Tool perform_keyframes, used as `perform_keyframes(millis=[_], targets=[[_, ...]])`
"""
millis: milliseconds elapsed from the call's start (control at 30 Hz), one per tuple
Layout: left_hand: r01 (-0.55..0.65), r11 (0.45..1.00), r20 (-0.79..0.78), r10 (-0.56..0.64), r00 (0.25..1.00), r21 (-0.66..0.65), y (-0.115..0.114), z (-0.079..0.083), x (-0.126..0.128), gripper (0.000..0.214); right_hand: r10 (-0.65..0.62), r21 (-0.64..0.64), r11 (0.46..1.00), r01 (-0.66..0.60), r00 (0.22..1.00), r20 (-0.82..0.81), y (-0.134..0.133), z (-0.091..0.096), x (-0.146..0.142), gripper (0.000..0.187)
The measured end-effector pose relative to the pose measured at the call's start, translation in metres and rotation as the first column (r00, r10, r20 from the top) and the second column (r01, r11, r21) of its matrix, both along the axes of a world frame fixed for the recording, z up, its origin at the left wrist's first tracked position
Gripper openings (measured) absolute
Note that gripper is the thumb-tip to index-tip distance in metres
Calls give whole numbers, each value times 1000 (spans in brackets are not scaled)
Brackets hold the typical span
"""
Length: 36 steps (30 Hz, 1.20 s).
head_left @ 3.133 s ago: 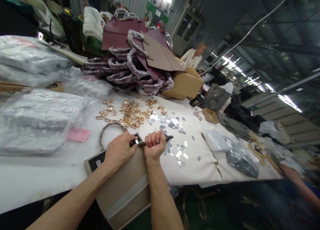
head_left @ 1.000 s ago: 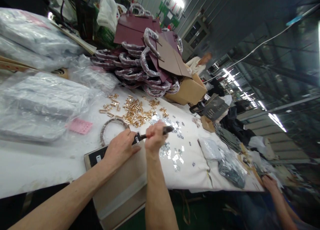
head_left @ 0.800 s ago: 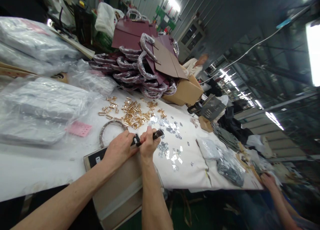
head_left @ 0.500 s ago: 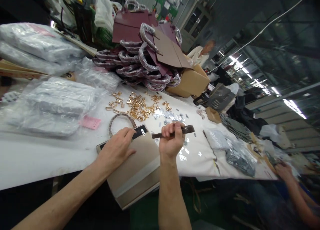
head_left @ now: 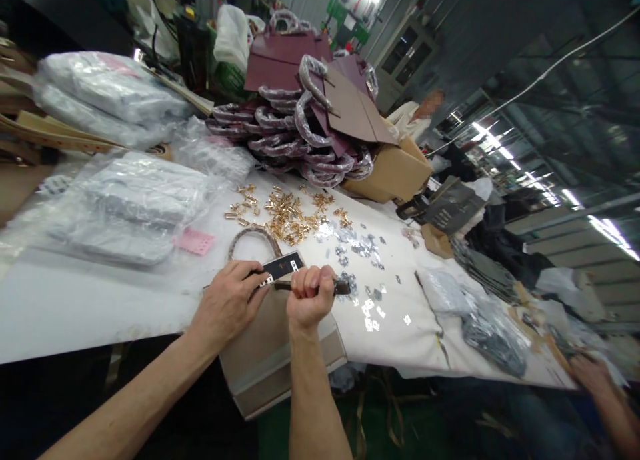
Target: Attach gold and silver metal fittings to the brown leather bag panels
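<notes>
A beige handbag (head_left: 257,357) lies tilted over the table's front edge, its wrapped loop handle (head_left: 255,233) pointing away from me. Along its top edge runs a black strip (head_left: 281,267) with a small pale metal plate (head_left: 295,265) near one end. My left hand (head_left: 227,307) rests on the bag, thumb and fingertips closed at a second small metal plate (head_left: 267,280) on that edge. My right hand (head_left: 310,297) is wrapped round a dark tool (head_left: 343,287), its narrow end beside the left fingertips. The tool's exact kind is unclear.
Gold-coloured fittings (head_left: 290,217) and loose metal plates (head_left: 370,313) are scattered beyond the bag. Plastic-wrapped packs (head_left: 140,200) lie left, with a pink piece (head_left: 194,241). Maroon bags (head_left: 290,123) are piled behind beside a cardboard box (head_left: 395,170). Another person's hand (head_left: 593,373) shows far right.
My right hand has brought the tool left and down, its narrow end now close to my left fingertips. A second metal plate shows at the left fingertips. The view has shifted slightly.
</notes>
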State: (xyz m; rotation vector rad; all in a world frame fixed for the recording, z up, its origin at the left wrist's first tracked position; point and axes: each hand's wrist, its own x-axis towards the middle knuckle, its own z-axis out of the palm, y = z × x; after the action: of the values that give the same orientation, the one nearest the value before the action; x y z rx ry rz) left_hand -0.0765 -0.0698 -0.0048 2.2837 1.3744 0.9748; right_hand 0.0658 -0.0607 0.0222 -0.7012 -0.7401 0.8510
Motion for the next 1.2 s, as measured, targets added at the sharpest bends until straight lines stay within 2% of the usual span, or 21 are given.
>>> perform_keyframes(millis=[100,200,433,667,767,900,1000,1067,1200], targets=[[-21,1000,-28,21,999,-17,-1,1,0,18,-20,23,1000,20,1000,11,-1,-2,-6,45],[-4,999,-37,2,999,-44,-1,-1,-1,20,-94,48,995,91,994,61,-3,-6,-13,45],[51,994,43,-47,998,-97,7,-6,-6,21,-191,107,978,181,977,98,-4,-15,-25,43],[66,989,102,-53,993,-131,8,-9,-11,23,-165,101,983,156,982,89,4,-14,-29,40],[71,988,110,-56,992,-134,7,-9,-12,21,-137,41,990,133,983,121,7,-13,-31,42],[77,989,111,-63,992,-126,6,-10,-12,17,-108,-131,979,159,937,332,12,-13,-35,44],[61,993,119,-49,992,-103,5,-14,-13,17,-83,-190,965,182,895,437,16,-10,-34,46],[39,996,129,-29,991,-78,4,-17,-13,18,-57,-186,972,144,911,407,19,-4,-30,47],[5,998,88,0,996,-61,1,-15,-12,18,-92,-127,984,123,969,229,27,13,-15,48]])
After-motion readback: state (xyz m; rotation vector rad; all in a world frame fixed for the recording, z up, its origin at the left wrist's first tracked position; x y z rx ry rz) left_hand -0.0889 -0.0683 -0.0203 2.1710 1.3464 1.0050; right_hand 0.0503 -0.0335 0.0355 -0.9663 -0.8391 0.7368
